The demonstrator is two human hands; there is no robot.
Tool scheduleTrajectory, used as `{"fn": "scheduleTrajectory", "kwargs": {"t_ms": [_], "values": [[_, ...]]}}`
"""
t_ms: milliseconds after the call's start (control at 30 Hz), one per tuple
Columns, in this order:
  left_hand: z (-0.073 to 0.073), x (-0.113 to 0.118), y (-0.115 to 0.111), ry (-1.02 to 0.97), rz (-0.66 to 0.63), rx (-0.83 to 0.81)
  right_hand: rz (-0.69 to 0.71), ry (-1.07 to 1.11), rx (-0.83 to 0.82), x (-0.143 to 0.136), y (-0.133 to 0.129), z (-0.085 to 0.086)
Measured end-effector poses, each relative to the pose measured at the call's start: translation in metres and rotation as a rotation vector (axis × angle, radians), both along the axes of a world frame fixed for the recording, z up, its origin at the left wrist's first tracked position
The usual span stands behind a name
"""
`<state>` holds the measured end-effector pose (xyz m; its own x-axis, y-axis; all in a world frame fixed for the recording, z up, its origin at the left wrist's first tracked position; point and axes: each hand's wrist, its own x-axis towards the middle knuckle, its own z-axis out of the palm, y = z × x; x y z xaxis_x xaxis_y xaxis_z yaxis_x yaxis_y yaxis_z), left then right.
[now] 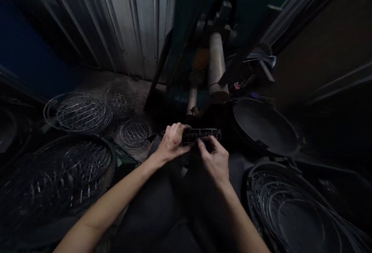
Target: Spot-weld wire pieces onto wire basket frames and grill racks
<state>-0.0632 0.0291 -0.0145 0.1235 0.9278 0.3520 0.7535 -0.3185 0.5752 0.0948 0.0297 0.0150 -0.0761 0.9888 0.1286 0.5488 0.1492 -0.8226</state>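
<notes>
In front of my lap is a small wire rack (pixel 200 132) of thin metal bars, seen nearly edge-on. My left hand (pixel 173 141) grips its left end, with the thumb below and the fingers above. At the rack's right part, the bent fingers of my right hand (pixel 214 156) are closed on the near lower edge. Whether a small loose piece sits between those fingertips cannot be seen. Just beyond the hands stands a dark green machine with a thick metal cylinder (pixel 217 63) and a thinner rod (pixel 192 97) beside it.
Round wire grids (pixel 83 113) lie stacked on the floor at left, near a smaller grid (pixel 135 132). A wide tub (pixel 114 160) at lower left holds more grids. Wire hoops fill a basin (pixel 249 191) at lower right. Behind it rests a dark round pan (pixel 261 125).
</notes>
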Motion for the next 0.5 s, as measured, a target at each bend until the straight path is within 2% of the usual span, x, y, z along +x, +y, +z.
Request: {"fn": "scheduleTrajectory", "kwargs": {"t_ms": [333, 500], "values": [[0.003, -0.005, 0.014, -0.023, -0.014, -0.047, 0.024, 0.08, 0.112, -0.005, 0.017, -0.019], [0.002, -0.008, 0.02, -0.008, -0.024, -0.023, 0.009, 0.127, 0.102, -0.006, 0.021, -0.019]]}}
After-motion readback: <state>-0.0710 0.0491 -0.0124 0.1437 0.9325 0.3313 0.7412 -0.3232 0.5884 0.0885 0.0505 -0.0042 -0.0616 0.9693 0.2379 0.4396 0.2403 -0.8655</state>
